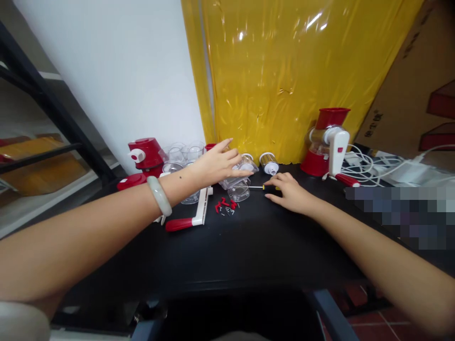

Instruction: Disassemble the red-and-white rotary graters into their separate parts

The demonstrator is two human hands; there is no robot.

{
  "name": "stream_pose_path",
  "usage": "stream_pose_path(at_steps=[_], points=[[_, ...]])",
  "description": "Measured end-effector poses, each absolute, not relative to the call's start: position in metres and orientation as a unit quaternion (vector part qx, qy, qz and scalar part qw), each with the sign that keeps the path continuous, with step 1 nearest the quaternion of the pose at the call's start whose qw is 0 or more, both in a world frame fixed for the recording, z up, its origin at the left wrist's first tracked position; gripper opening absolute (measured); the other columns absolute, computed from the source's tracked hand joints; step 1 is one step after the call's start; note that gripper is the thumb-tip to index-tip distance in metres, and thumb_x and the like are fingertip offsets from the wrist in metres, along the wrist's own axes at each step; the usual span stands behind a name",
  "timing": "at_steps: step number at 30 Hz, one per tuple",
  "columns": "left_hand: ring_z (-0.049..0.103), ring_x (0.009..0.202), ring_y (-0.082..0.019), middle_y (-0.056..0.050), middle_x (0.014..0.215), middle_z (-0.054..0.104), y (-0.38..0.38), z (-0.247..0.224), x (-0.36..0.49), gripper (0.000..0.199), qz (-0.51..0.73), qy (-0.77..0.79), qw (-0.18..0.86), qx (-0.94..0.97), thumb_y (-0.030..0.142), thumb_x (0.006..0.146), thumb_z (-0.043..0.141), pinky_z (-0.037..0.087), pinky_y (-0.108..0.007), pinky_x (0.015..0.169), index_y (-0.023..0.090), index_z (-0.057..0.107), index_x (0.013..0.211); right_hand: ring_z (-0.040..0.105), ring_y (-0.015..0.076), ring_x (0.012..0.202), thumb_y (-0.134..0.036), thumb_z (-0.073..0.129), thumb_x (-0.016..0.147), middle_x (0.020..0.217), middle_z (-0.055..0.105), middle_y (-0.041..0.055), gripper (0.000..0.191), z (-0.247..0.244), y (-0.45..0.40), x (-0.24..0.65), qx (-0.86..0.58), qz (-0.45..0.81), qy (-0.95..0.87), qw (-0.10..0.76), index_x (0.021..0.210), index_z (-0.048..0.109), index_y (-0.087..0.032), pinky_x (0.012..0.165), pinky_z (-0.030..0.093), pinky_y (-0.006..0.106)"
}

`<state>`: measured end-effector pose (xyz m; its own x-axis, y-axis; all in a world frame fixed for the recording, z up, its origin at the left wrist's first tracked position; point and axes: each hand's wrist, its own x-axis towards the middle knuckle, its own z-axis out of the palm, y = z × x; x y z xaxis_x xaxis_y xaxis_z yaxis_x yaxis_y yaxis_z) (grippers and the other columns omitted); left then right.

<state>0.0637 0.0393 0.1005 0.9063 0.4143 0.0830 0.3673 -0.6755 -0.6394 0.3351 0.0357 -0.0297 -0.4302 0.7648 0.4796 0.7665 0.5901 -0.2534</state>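
My left hand [222, 163], with a pale bangle at the wrist, reaches over clear plastic parts [239, 189] with its fingers spread. What lies under its palm is partly hidden. My right hand [287, 192] has its fingers around the dark and yellow handle of a screwdriver [256, 188], whose shaft points left to the clear parts. Small red pieces [223, 203] and several screws [229, 210] lie just in front. A white crank with a red handle [179, 224] is to the left. A drum grater [269, 163] stands behind the screwdriver.
An assembled red and white grater [327, 142] stands at the right, beside white cables [369, 166]. Red housings [145, 154] and clear cups [185, 152] stand at the left back. A yellow plastic curtain [284, 71] hangs behind the black table [231, 260].
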Motion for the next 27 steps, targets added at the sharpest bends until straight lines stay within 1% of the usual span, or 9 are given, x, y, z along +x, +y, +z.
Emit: stream_pose_path(at_steps=[3, 6, 11, 13, 17, 21, 24, 27], points=[[0.050, 0.123, -0.025, -0.002, 0.123, 0.062, 0.034, 0.099, 0.057, 0.071, 0.008, -0.224, 0.314, -0.922, 0.010, 0.084, 0.062, 0.019, -0.053, 0.116, 0.047, 0.045, 0.143, 0.059, 0.0290, 0.108, -0.033, 0.062, 0.088, 0.111, 0.066, 0.0119, 0.029, -0.026, 0.032, 0.318, -0.393, 0.020, -0.862, 0.320, 0.115, 0.069, -0.023, 0.097, 0.049, 0.050], [0.049, 0.125, -0.025, -0.003, 0.127, 0.061, 0.029, 0.100, 0.048, 0.077, -0.014, -0.237, 0.305, -0.922, 0.015, 0.082, 0.067, 0.022, -0.053, 0.114, 0.047, 0.038, 0.146, 0.062, 0.0278, 0.106, -0.030, 0.061, 0.089, 0.109, 0.069, 0.0111, 0.029, -0.022, 0.037, 0.305, -0.369, 0.029, -0.867, 0.333, 0.116, 0.069, -0.022, 0.097, 0.050, 0.049], [0.045, 0.130, -0.027, -0.005, 0.132, 0.058, 0.025, 0.104, 0.032, 0.081, 0.003, -0.241, 0.365, -0.899, 0.015, 0.086, 0.062, 0.020, -0.056, 0.114, 0.044, 0.026, 0.153, 0.065, 0.0275, 0.107, -0.024, 0.065, 0.086, 0.113, 0.071, 0.0108, 0.028, -0.016, 0.046, 0.291, -0.346, 0.034, -0.881, 0.320, 0.112, 0.073, -0.021, 0.098, 0.050, 0.049], [0.044, 0.132, -0.027, -0.006, 0.134, 0.057, 0.025, 0.105, 0.028, 0.081, 0.008, -0.239, 0.376, -0.895, 0.015, 0.086, 0.062, 0.019, -0.056, 0.115, 0.044, 0.027, 0.153, 0.066, 0.0264, 0.104, -0.022, 0.062, 0.086, 0.110, 0.073, 0.0104, 0.026, -0.014, 0.047, 0.285, -0.341, 0.042, -0.877, 0.336, 0.109, 0.074, -0.021, 0.096, 0.051, 0.047], [0.043, 0.133, -0.028, -0.006, 0.135, 0.056, 0.023, 0.104, 0.025, 0.080, 0.010, -0.247, 0.352, -0.903, 0.019, 0.084, 0.066, 0.020, -0.055, 0.114, 0.043, 0.030, 0.151, 0.069, 0.0229, 0.093, -0.023, 0.059, 0.088, 0.099, 0.075, 0.0080, 0.021, -0.010, 0.043, 0.269, -0.353, 0.080, -0.857, 0.367, 0.101, 0.076, -0.022, 0.088, 0.055, 0.042], [0.042, 0.133, -0.030, -0.007, 0.135, 0.055, 0.015, 0.106, 0.025, 0.085, 0.010, -0.269, 0.330, -0.905, 0.026, 0.083, 0.070, 0.022, -0.055, 0.114, 0.042, 0.025, 0.154, 0.069, 0.0227, 0.092, -0.023, 0.060, 0.087, 0.095, 0.075, 0.0072, 0.017, -0.008, 0.037, 0.258, -0.340, 0.092, -0.862, 0.365, 0.094, 0.075, -0.021, 0.090, 0.053, 0.042], [0.046, 0.127, -0.030, -0.007, 0.130, 0.056, 0.011, 0.109, 0.018, 0.090, -0.016, -0.278, 0.330, -0.902, 0.030, 0.079, 0.075, 0.025, -0.053, 0.113, 0.042, 0.026, 0.153, 0.068, 0.0232, 0.094, -0.023, 0.060, 0.087, 0.099, 0.073, 0.0075, 0.019, -0.006, 0.032, 0.256, -0.338, 0.103, -0.856, 0.378, 0.101, 0.072, -0.022, 0.091, 0.053, 0.043], [0.052, 0.115, -0.030, -0.009, 0.122, 0.058, 0.008, 0.111, 0.008, 0.094, -0.075, -0.322, 0.303, -0.894, 0.041, 0.074, 0.080, 0.035, -0.049, 0.105, 0.038, 0.030, 0.153, 0.066, 0.0245, 0.102, -0.026, 0.059, 0.089, 0.109, 0.070, 0.0094, 0.028, 0.000, 0.026, 0.259, -0.332, 0.114, -0.841, 0.411, 0.116, 0.066, -0.023, 0.092, 0.054, 0.045]])
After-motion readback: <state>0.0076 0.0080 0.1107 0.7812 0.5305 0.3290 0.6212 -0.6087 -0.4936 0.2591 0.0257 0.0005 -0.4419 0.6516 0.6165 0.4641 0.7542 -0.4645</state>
